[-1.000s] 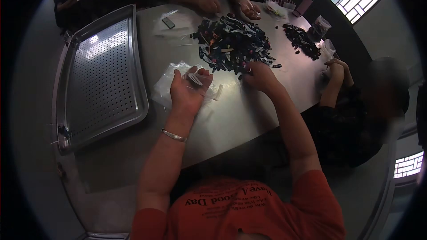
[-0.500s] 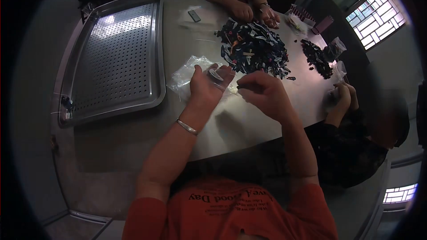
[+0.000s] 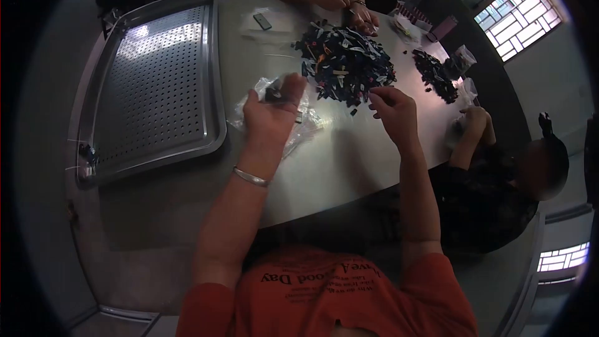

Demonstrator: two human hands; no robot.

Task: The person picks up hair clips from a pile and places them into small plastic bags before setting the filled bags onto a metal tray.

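My left hand (image 3: 269, 115), palm up with the thumb raised, holds a small clear plastic bag with a dark piece (image 3: 273, 93) in it. Under and beside that hand lies a heap of clear plastic bags (image 3: 306, 126) on the table. My right hand (image 3: 397, 112) is over the table at the near right side of a large pile of small dark and pale pieces (image 3: 349, 65). Its fingers are curled and pinched together; what they hold, if anything, is too small to make out. One dark piece (image 3: 354, 112) lies apart at the pile's near edge.
A perforated metal tray (image 3: 215, 87) stands along the left. Across the pile a person's hands (image 3: 362, 19) are at work. Another person's hand (image 3: 475, 122) is at the right, near a smaller dark pile (image 3: 435, 75). A phone (image 3: 262, 21) lies at the back left.
My right hand has moved away from my left, rightward and toward the large pile's near side. My left hand has shifted slightly left and turned. The camera view has also shifted.
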